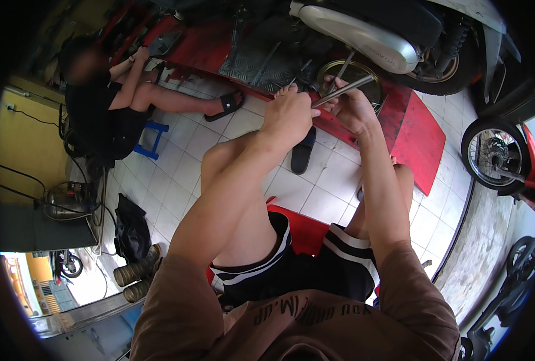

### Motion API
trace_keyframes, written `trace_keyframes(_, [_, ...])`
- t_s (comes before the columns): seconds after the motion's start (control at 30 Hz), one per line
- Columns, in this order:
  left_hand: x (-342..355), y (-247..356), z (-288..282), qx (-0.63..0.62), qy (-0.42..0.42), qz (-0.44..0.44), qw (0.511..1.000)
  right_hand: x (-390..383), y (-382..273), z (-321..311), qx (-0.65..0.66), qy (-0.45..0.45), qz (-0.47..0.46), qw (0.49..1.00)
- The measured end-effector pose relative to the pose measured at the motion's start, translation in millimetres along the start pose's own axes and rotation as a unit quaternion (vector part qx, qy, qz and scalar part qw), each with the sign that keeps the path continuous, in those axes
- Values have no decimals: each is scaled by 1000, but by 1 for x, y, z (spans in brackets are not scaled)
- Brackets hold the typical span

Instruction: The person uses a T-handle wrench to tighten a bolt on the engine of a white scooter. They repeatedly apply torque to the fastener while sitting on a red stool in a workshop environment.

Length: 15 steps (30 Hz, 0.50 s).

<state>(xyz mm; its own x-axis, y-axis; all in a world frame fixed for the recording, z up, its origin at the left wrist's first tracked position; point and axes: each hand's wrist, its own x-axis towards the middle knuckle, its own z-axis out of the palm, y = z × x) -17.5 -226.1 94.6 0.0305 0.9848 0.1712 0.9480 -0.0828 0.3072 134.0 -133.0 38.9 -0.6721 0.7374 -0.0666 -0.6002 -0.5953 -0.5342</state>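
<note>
- Two hands meet on one metal rod (344, 90): right hand (351, 108) pinches its lower end.
- Rod's long axis rises rightward, away from that grip.
- Left hand (288, 114), curled closed, touches the rod's near tip.

both forearms extended forward and up from lower edge, converging. left hand (288, 114) back toward camera, fingers curled closed. right hand (353, 107) just beside it, fingers wrapped closed, wrist slightly bent. hands nearly touching.

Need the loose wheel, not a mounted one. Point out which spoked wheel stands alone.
The silver spoked wheel upright at the right, beside the red ramp; the other black-tyred wheel sits on the scooter.
</note>
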Motion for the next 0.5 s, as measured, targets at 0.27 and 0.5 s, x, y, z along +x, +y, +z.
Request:
trace_keyframes(0.27, [-4, 32, -25, -227, -117, 69, 965, 4, 4, -18, -9, -10, 36, 999])
trace_keyframes(0.5, [-19, 27, -31, -188, -145, 86, 968, 10, 2, -16, 13, 14, -41, 999])
